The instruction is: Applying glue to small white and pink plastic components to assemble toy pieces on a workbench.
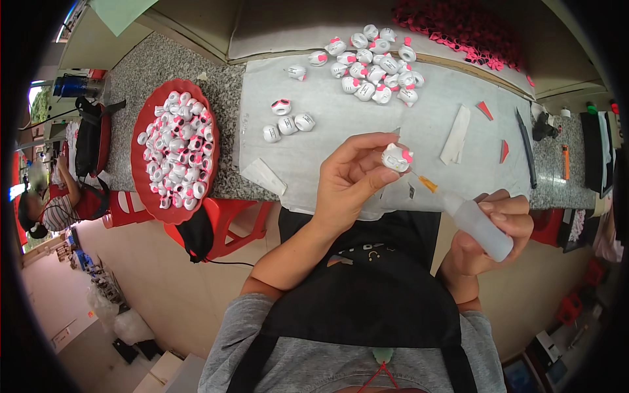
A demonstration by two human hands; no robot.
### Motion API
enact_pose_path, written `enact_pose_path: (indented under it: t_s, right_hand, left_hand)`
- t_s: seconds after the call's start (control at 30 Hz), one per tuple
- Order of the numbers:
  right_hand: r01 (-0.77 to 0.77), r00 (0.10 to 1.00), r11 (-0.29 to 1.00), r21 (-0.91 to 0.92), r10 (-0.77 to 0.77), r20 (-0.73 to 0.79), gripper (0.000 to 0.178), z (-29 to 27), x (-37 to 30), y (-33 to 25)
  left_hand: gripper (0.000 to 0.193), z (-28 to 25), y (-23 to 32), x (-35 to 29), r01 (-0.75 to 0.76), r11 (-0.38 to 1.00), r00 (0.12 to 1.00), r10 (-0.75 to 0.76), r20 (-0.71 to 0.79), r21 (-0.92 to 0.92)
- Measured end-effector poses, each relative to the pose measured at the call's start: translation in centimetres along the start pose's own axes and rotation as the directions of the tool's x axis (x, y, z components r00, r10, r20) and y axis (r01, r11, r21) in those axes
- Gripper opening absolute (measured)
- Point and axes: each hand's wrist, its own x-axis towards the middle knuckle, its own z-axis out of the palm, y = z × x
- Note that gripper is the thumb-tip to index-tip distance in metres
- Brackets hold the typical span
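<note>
Granite worktop (229,98) partly covered by white sheet (485,187); red scalloped tray (171,215), heaped with white-and-pink pieces (177,147), set at left; right hand (511,216) wrapped round translucent bottle (481,229); white cat-head piece (396,157) pinched in left hand (350,173), between thumb and fingers, over sheet's near edge; orange-based needle (428,184) pointed at piece, contact not discernible

Bent left fingers (367,142), curled right fingers (511,224)
</note>
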Motion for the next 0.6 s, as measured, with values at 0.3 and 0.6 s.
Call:
enact_pose_path:
  t_s: [0.3, 0.6]
  right_hand:
    - [0.026, 0.989, 1.000, 0.014, -0.028, 0.144, 0.045, -0.14, -0.22, -0.39]
    - [-0.009, 0.993, 0.997, -0.081, 0.018, 0.113, 0.042, 0.55, -0.18, -0.72]
  left_hand:
    - [0.033, -0.30, -0.22, -0.12, -0.020, 1.000, 0.999, 0.019, 0.032, 0.014]
    - [0.033, -0.46, -0.35, -0.08, -0.014, 1.000, 0.999, 0.013, 0.036, 0.018]
